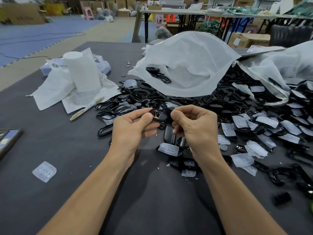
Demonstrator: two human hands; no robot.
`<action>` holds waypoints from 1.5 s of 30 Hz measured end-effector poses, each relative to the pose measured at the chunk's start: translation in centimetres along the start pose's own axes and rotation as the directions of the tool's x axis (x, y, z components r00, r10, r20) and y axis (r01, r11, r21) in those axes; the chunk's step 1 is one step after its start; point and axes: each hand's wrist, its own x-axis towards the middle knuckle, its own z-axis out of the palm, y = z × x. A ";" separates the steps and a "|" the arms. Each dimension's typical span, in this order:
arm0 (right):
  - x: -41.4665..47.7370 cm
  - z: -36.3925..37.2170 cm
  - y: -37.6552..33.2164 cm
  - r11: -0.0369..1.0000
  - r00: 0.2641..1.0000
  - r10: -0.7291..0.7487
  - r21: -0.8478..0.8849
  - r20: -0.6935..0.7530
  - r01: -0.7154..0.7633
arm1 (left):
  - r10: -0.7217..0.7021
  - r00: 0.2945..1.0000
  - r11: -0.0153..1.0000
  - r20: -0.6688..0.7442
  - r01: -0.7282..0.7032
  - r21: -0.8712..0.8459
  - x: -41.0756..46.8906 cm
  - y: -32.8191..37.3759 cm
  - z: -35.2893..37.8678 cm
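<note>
Both my hands are up over the worktop [59, 150], w/ one black plastic frame [160, 114] held btwn them. My left hand [133, 128] pinches its left end, thumb on top & index finger curled under, other fingers loosely curled below. My right hand [194, 128] grips the right end, thumb against the near side, fingers folded round the back. Both hands are closed on the same piece, and I see nothing else in either. The frame is raised off the worktop, approx. centre of view, just in front of the pile of black parts [135, 97]. Part of it is hidden behind my right thumb.

Directly below my hands a dark rounded shell [168, 133] & a clear blister pad [168, 149] lie on the worktop. More clear pads [264, 122] are scattered over the pile on the right, mixed w/ black pieces. A coin [223, 147] lies near my right wrist. A loose frame [105, 130] lies just left of my left hand. A lone pad [44, 171] sits well apart, far left.

Behind the pile is a white bag [186, 65], mouth open toward me, w/ a few black frames inside. A second bag [288, 65] is at the right. Back left, a paper roll [83, 72] stands upright on printed sheets [81, 99], w/ a pen [86, 109] at their near edge. A dark device [8, 139] is cut off at the left edge.
</note>
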 end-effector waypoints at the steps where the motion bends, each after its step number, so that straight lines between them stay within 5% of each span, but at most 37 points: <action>1: 0.0 0.0 0.0 1.000 1.000 0.001 0.019 -0.008 -0.001 | 0.002 1.000 1.000 -0.018 -0.002 0.004 0.0 -0.1 0.0; 9: 0.0 0.2 0.2 1.000 0.999 0.010 -0.008 0.047 -0.009 | -0.006 0.993 0.997 -0.120 0.015 0.069 0.5 -0.4 -0.3; 15: 0.3 -0.1 -0.1 0.979 0.984 0.173 0.106 0.038 -0.176 | 0.036 0.996 0.990 -0.086 -0.024 0.142 0.4 -0.9 -0.3; 24: 0.3 -0.8 0.6 0.916 0.995 -0.072 -0.389 0.068 0.093 | 0.045 0.999 0.974 -0.028 -0.038 0.225 0.5 -1.4 -0.2; 30: 0.5 -0.6 0.4 0.964 0.993 -0.050 -0.257 0.102 0.075 | 0.054 0.998 0.972 -0.018 -0.049 0.228 0.7 -1.7 0.0; 36: -0.1 -0.6 0.8 0.815 0.977 -0.147 -0.541 0.153 0.207 | 0.055 0.998 0.977 0.014 -0.056 0.203 0.8 -1.7 0.2; 45: -0.7 -0.1 0.6 0.804 0.967 -0.197 -0.538 0.163 0.254 | -0.012 0.998 0.982 0.064 0.000 0.190 0.8 -1.7 0.3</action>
